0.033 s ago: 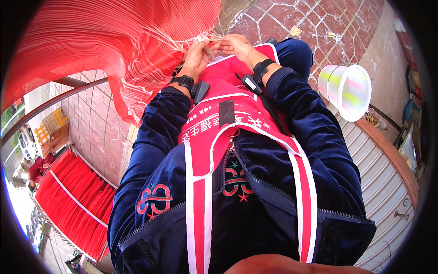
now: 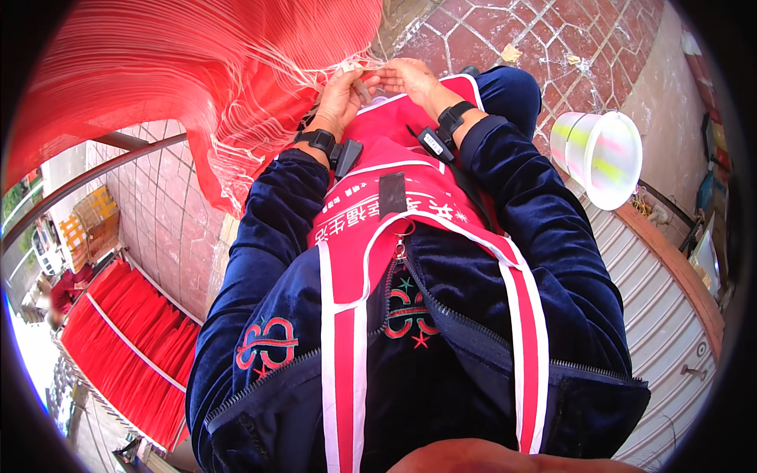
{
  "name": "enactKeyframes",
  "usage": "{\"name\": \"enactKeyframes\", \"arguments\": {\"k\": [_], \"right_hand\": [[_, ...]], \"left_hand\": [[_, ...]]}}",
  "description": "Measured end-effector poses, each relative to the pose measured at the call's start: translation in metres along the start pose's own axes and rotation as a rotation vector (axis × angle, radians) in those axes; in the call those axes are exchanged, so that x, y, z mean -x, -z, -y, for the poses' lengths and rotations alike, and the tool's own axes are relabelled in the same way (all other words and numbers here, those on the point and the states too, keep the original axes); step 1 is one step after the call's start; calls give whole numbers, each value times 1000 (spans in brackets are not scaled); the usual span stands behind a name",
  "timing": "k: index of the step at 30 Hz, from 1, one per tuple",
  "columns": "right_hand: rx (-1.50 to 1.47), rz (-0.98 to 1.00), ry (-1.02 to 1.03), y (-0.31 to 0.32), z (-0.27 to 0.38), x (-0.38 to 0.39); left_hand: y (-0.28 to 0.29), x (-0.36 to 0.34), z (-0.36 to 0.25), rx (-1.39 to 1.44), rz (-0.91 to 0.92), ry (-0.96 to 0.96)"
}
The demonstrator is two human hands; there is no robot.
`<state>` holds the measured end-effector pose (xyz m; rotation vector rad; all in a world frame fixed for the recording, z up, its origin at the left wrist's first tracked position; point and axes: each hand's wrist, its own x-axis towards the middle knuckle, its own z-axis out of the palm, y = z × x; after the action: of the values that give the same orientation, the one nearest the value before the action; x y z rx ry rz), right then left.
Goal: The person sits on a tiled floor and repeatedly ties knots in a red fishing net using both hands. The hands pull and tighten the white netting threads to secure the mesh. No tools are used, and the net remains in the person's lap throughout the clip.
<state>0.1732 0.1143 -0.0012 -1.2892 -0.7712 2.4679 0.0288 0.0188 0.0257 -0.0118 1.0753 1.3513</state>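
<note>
Red cloth (image 2: 229, 71) with a fringe of loose pale threads (image 2: 315, 75) spreads across the upper left. At the fringe's right end, my left hand (image 2: 341, 98) is closed, with pale threads pinched between thumb and fingers. Close beside it, my right hand (image 2: 408, 76) has its fingers bent toward the left hand, fingertips pressed together at the same threads. The thread ends between the fingertips are too fine to make out. Both hands are above the lower end of my red apron (image 2: 386, 126).
A translucent plastic tub (image 2: 613, 162) with coloured patches stands at the right, above a ribbed pale metal surface (image 2: 646, 315). Left are a metal bar (image 2: 95, 177), a red pleated bundle (image 2: 130, 347) with a white strap, cardboard boxes (image 2: 91, 225) and a person in dark red (image 2: 69, 285).
</note>
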Motion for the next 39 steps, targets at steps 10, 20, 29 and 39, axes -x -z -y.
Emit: {"name": "enactKeyframes", "arguments": {"k": [10,20,29,39], "right_hand": [[37,-68,221,-5,-2,-2],[391,-181,410,0,-8,-17],[212,-90,297,0,-10,-14],[188,48,24,2,-8,-5]], "left_hand": [[8,-5,2,-55,24,14],[13,-9,5,-138,-55,33],[13,-10,7,-239,-99,134],[14,-8,8,-205,8,264]]}}
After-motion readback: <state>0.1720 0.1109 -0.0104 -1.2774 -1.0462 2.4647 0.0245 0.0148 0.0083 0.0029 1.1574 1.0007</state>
